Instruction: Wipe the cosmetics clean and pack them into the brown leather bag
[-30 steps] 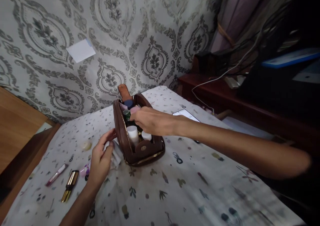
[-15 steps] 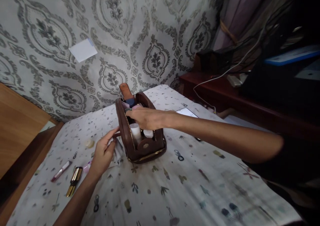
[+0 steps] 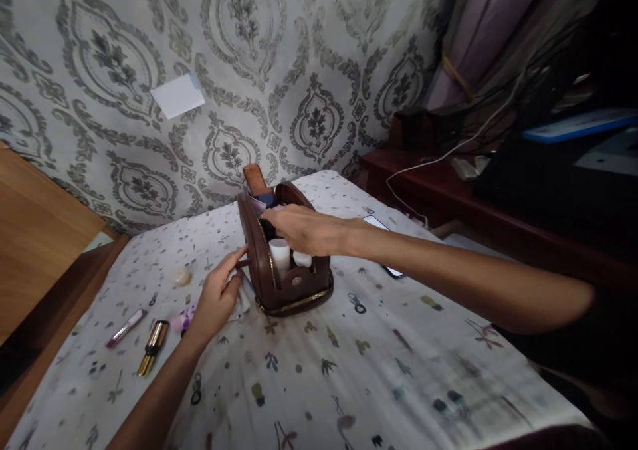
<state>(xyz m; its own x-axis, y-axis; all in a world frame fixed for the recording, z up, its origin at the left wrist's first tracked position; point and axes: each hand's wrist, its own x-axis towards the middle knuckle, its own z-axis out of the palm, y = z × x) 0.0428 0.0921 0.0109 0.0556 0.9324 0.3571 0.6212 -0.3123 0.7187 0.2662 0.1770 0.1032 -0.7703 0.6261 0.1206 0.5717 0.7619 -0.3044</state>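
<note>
A brown leather toiletry bag (image 3: pixel 260 284) stands unzipped on the patterned sheet, its orange-brown flap (image 3: pixel 256 179) raised at the far end. My right hand (image 3: pixel 302 229) reaches into the opening from the right, fingers bent down; whatever they grip is hidden. Just below it inside the bag are a white-capped bottle (image 3: pixel 280 250) and another white container (image 3: pixel 302 258). A dark blue item (image 3: pixel 267 200) sits near the flap. At the bag's left side, my left hand (image 3: pixel 222 294) has its fingertips closed on the short brown strap.
Left of the bag lie a lip gloss tube (image 3: pixel 125 328), a gold and black cosmetic tube (image 3: pixel 153 347), a purple-pink item (image 3: pixel 184 318) and a small cream round item (image 3: pixel 182 277). A phone (image 3: pixel 393 272) lies partly under my right forearm. A white cable (image 3: pixel 443 149) crosses the dark red furniture (image 3: pixel 383 171).
The whole view has shifted slightly. My right hand is still over the bag's opening, a little changed in pose, and my left hand stays at the bag's side.
</note>
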